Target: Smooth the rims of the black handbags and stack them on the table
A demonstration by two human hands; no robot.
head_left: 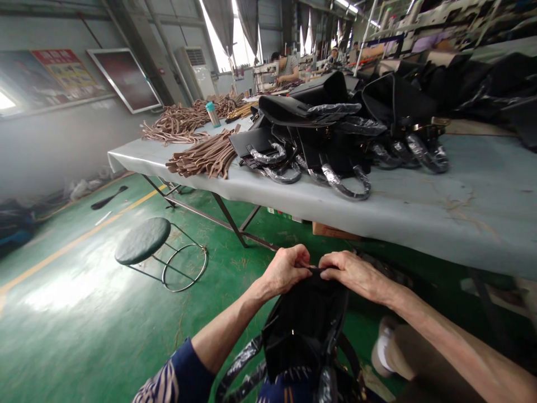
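A black handbag (310,319) rests on my lap, its plastic-wrapped handles (245,361) hanging toward me. At its far edge, my left hand (291,268) is closed in a pinch on the bag's rim. Just to the right, my right hand (346,271) pinches the same rim between thumb and fingers. A small gap separates the two hands. Between the fingertips the edge shows a thin paler strip, too small to make out.
A long covered table (403,207) stands ahead, bearing piled black bags (310,129), brown strips (205,157) and a teal-topped bottle (212,115). A round stool (143,240) is on the green floor at left. People sit at sewing machines farther back.
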